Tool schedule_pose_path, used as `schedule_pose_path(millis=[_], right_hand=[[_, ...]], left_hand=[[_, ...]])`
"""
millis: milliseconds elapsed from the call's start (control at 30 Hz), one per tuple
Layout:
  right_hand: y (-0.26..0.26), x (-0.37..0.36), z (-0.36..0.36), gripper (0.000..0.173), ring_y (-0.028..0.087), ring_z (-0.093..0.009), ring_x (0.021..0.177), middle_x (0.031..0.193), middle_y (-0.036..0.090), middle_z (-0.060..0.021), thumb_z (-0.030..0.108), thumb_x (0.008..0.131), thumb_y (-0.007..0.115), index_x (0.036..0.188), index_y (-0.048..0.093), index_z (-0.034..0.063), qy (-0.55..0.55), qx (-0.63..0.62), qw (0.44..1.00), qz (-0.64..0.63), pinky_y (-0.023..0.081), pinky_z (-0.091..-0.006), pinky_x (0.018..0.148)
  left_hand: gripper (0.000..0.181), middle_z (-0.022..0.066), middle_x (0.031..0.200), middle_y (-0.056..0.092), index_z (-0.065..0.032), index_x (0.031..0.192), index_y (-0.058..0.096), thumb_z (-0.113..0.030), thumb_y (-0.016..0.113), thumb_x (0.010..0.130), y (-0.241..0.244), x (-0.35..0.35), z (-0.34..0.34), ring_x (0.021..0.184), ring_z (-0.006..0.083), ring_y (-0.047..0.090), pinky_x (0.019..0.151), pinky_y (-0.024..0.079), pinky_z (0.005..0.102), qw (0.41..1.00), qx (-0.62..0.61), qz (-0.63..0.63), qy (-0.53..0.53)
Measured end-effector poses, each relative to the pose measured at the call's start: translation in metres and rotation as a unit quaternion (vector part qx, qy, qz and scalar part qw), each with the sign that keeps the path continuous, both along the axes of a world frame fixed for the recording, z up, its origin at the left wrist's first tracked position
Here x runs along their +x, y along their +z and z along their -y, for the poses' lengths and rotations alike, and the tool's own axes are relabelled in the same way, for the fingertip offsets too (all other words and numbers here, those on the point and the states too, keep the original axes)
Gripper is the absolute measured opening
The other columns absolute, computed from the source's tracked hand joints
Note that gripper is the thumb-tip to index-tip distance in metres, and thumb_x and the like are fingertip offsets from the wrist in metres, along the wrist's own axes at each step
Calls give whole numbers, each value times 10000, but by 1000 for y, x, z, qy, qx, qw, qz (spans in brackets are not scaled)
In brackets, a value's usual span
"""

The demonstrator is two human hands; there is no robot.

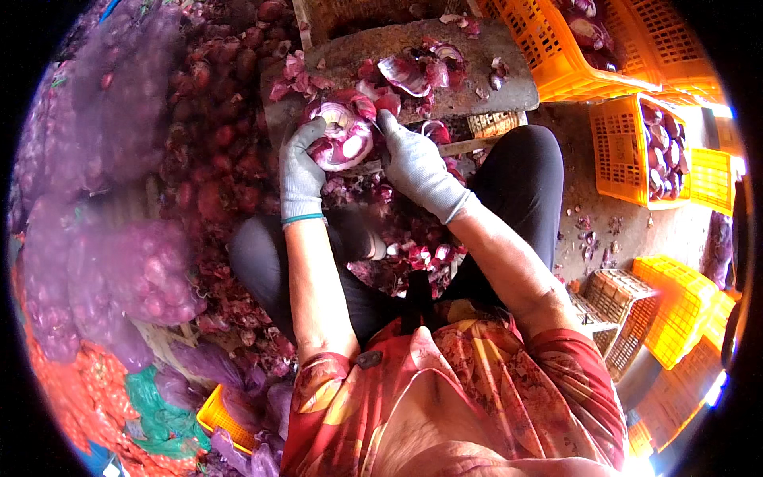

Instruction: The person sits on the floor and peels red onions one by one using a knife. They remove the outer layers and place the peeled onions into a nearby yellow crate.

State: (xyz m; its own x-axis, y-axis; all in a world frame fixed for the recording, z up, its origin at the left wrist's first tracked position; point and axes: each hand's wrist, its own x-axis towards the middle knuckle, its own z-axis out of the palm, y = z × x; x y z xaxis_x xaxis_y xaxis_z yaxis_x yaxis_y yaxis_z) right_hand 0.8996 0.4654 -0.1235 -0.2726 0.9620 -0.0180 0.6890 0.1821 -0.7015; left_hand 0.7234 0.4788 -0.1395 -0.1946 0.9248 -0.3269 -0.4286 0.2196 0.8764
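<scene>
Both hands wear grey-white knit gloves. A large red onion (pixel 341 140), its cut side with pale rings facing up, is gripped by my left hand (pixel 304 167) with the thumb on the cut face. Close to the onion's right side is my right hand (pixel 417 164), thumb and fingers together near a loose flap of red skin; a thin edge shows at the fingertips, but I cannot tell what it is. Beyond the hands lies a worn board (pixel 506 77) with loose onion skins (pixel 405 76) on it. More peelings (pixel 417 256) lie below, between the knees.
A heap of red onions (pixel 220 131) lies left, beside purple mesh sacks (pixel 143 268). Orange crates (pixel 617 152) hold onions at the right; yellow crates (pixel 670 310) and a dirty pale crate (pixel 620 298) stand lower right. A yellow crate (pixel 226 417) sits lower left.
</scene>
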Motion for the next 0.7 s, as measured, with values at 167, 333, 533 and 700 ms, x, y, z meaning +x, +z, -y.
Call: schedule_pose_path(millis=[167,333,533,700], right_hand=[[8,-1,-1,588,604,-295,836,932,605,-203,51,766,553,1295,308,-20,-26,-63,988,-140,471,-354,733],[38,5,-5,675,525,-76,676,873,594,-15,-1,755,558,1364,279,84,-5,-266,898,-350,436,-220,583],[45,18,-5,597,459,-52,506,727,571,-10,22,752,569,1297,350,126,18,-353,820,-450,377,-204,441],[44,33,-6,193,468,-56,440,641,572,-19,43,760,582,950,593,18,-25,-425,767,-480,348,-204,374]], left_hand=[[142,77,889,626,-34,831,643,-143,600,749,-14,2,13,807,165,588,759,482,300,990,139,35,3],[206,99,989,602,-12,931,613,-147,610,775,-14,-5,14,876,206,583,787,482,335,998,65,-23,14],[401,114,1034,589,8,1043,563,-189,682,715,-24,-12,7,929,241,575,862,454,366,989,55,135,22],[351,115,1001,604,22,996,594,-135,667,690,21,21,13,913,234,581,861,453,367,985,116,123,24]])
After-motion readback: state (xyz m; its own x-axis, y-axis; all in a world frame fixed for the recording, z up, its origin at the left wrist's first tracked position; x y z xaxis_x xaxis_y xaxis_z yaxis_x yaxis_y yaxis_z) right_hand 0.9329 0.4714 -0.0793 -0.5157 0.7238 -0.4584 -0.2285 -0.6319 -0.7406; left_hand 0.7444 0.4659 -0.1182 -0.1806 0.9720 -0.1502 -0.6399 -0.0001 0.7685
